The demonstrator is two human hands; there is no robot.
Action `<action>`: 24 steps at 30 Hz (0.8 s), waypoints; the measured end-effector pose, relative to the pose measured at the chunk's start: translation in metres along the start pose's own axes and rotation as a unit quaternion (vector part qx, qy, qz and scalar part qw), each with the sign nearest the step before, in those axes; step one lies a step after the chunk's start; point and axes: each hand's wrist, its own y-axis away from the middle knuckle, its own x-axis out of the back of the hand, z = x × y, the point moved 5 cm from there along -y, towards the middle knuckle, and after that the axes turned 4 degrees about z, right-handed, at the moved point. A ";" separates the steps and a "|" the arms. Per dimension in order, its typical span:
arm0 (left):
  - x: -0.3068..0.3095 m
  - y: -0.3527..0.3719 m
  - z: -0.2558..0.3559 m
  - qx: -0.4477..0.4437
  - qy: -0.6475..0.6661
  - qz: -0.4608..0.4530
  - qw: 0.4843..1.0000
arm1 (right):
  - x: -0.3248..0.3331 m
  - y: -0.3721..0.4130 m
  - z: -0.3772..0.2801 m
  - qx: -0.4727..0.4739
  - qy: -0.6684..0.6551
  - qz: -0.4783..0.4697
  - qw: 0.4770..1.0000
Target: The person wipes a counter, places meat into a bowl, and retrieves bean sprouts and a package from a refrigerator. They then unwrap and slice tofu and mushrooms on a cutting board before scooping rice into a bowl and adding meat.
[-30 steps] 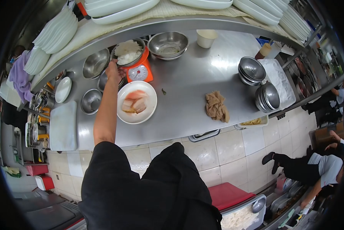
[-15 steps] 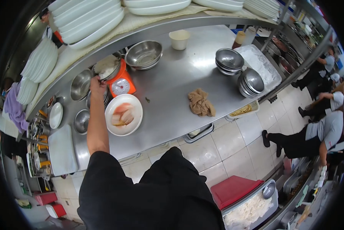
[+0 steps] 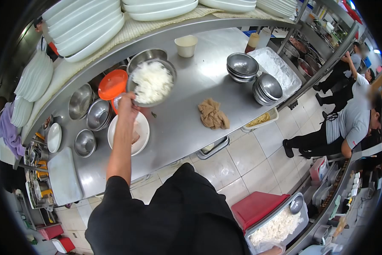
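Observation:
My left hand (image 3: 129,103) grips the near rim of a metal bowl (image 3: 174,88) heaped with white rice (image 3: 152,82). The bowl is held up over the counter, beside an orange kitchen scale (image 3: 113,83) whose round top shows. Below my wrist stands a white bowl (image 3: 144,131) with pale slices in it, partly covered by my forearm. At the bottom edge, my right hand (image 3: 274,251) is only partly seen beside a tub (image 3: 249,235) of white rice; its fingers are not clear.
Metal bowls (image 3: 242,64) are stacked at the right, near a crumpled brown cloth (image 3: 213,114). A cream container (image 3: 186,45) stands at the back. A white cutting board (image 3: 64,176) lies left. A shelf of white plates (image 3: 86,32) overhangs the counter. Co-workers (image 3: 348,119) stand at the right.
My left hand has lifted the rice bowl off the scale and moved it right. My right hand has come into view by the tub. The whole view has shifted slightly.

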 end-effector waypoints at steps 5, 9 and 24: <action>-0.012 0.014 -0.065 0.065 -0.042 -0.037 0.996 | -0.146 0.158 -0.098 0.192 -0.057 -0.319 0.926; -0.034 0.038 -0.102 0.068 -0.068 -0.078 0.992 | -0.228 0.395 -0.206 0.095 0.014 -0.547 0.832; -0.062 0.069 -0.155 0.076 -0.048 -0.062 0.994 | -0.284 0.657 -0.255 0.625 -0.044 -0.689 0.366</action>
